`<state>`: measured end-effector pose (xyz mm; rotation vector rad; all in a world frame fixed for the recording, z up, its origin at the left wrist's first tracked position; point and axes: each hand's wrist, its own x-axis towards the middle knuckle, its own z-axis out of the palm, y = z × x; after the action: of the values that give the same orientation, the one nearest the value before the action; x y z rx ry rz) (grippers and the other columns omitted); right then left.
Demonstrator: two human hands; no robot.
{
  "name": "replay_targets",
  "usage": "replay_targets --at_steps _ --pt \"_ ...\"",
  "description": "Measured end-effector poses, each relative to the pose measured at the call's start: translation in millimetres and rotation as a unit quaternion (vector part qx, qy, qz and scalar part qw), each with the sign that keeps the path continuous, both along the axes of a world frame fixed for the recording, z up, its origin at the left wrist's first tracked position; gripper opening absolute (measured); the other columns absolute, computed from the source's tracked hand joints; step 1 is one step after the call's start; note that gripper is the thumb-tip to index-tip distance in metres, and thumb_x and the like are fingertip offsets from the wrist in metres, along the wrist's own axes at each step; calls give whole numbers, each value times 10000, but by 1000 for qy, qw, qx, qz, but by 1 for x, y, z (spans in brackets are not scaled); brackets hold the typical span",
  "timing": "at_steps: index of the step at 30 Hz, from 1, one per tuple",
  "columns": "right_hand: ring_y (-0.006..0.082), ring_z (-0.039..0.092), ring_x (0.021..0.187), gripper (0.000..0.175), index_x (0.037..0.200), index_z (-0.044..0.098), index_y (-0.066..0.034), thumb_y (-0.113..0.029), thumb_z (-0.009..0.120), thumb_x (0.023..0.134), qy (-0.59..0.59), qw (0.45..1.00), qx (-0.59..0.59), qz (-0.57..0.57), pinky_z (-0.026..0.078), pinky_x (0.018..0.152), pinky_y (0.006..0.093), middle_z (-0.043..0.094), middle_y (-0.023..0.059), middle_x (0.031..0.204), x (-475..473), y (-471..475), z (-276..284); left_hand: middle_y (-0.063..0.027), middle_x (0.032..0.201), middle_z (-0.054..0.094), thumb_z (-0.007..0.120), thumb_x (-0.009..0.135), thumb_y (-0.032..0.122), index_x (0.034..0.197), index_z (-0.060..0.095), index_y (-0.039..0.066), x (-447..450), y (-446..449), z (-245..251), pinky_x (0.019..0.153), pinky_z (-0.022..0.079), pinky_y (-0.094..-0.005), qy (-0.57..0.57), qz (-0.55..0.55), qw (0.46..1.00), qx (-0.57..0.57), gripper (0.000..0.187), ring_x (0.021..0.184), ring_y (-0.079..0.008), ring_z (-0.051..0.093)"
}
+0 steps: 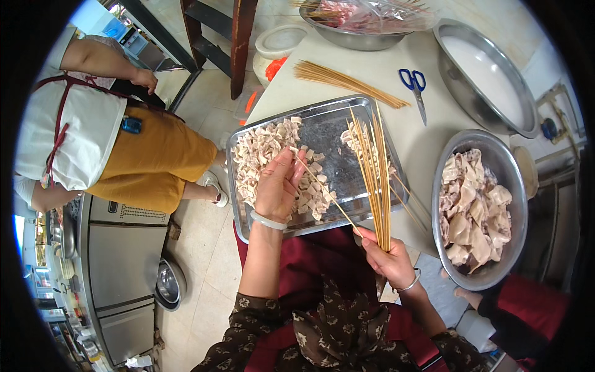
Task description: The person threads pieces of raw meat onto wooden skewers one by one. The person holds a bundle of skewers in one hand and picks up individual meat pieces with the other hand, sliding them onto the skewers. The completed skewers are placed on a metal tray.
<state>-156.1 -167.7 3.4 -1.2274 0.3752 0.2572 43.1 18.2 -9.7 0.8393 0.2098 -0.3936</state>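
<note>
My right hand (388, 258) grips a bundle of bamboo skewers (375, 186) upright near the tray's right corner. One single skewer (325, 188) slants from its fingertips to my left hand (278, 188), which pinches a small pale piece of meat (294, 149) at the skewer's tip. Below that hand, a heap of diced pale meat (253, 158) covers the left part of a rectangular metal tray (332, 123). Partly hidden behind the bundle, several loaded skewers (355, 139) lie at the tray's right side, their bare ends reaching past its rim.
Beyond the tray lie loose bamboo skewers (348, 83) and blue-handled scissors (413, 90). Metal basins hold large meat pieces (479, 209), whitish liquid (483, 74) and bagged skewered meat (358, 14). A person in an apron (88, 135) stands at left, near a steel counter (125, 260).
</note>
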Motion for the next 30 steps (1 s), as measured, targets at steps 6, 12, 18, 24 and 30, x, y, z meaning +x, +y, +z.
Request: replay_targets --at_steps 6,12,18,24,30 --pt "7 398 554 326 1297 553 -18 -89 505 983 -23 999 -10 44 340 506 182 441 -77 667 -1 -7 6 -101 1019 663 579 938 63 1062 616 12 -4 -3 0 787 563 -241 -69 54 993 75 139 939 -178 662" --pt "26 406 532 353 1339 505 -20 -114 463 1001 -79 996 -14 50 333 493 184 435 -53 634 9 6 6 -83 960 674 599 921 32 1046 631 -8 -13 -3 5 772 547 -243 -146 43 969 196 135 886 -140 655" --pt "7 366 511 371 1356 482 -13 -133 467 1005 -61 997 41 9 322 473 179 395 -81 643 38 22 -7 -78 923 690 594 924 34 1043 639 -23 -54 -17 3 766 526 -241 -205 -71 946 239 140 824 -116 637" --pt "2 314 491 375 1359 479 -15 -148 459 1008 -38 997 59 -44 245 429 181 360 -93 601 43 18 -13 -76 870 672 657 877 118 1064 649 34 -20 -26 -14 694 512 -309 -304 -16 825 476 205 757 -172 646" --pt "12 293 424 385 1367 458 -9 -157 433 1013 -12 998 40 -47 244 388 183 368 -66 537 31 6 -7 -126 940 657 666 791 116 961 670 45 23 -32 -22 774 495 -422 -483 -52 447 751 184 806 -339 617"
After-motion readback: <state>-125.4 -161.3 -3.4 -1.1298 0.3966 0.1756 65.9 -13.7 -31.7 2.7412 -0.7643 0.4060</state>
